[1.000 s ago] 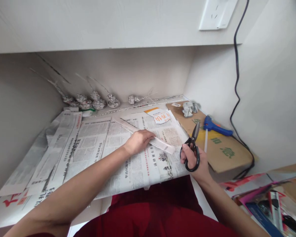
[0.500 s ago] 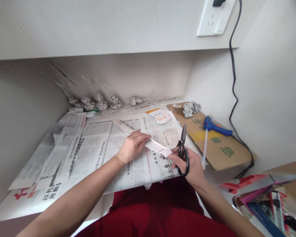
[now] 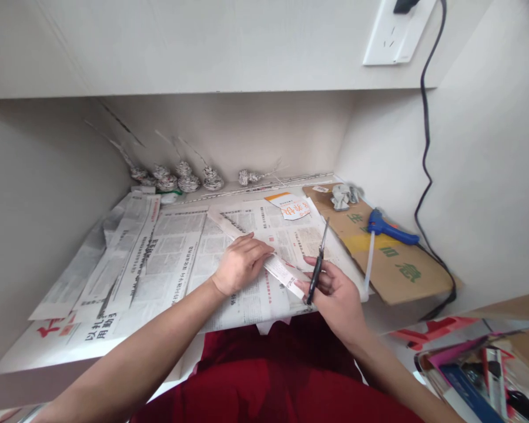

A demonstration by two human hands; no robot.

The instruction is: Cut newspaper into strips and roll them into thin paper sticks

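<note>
A folded newspaper strip (image 3: 284, 274) lies slantwise over the newspaper sheets (image 3: 185, 241) on the table. My left hand (image 3: 243, 262) is closed on the strip near its middle, fingers bent over it. Black-handled scissors (image 3: 317, 264) are in my right hand (image 3: 337, 294), blades pointing away and turned edge-on. The right thumb and fingers are also at the strip's near end, by the scissor handles. Whether they pinch the paper too is partly hidden.
Several wound-paper gourd shapes (image 3: 188, 178) stand along the back wall. Cut newspaper strips (image 3: 123, 252) lie at left. On the right, a blue glue gun (image 3: 390, 228) and a grey crumpled cloth (image 3: 344, 196) rest on cardboard (image 3: 379, 258). A torn white-and-orange card (image 3: 291, 207) is near the back.
My right hand has turned, so the scissors now show edge-on. The strip's near end has shifted down and rotated, showing more print. My left hand stays on the strip.
</note>
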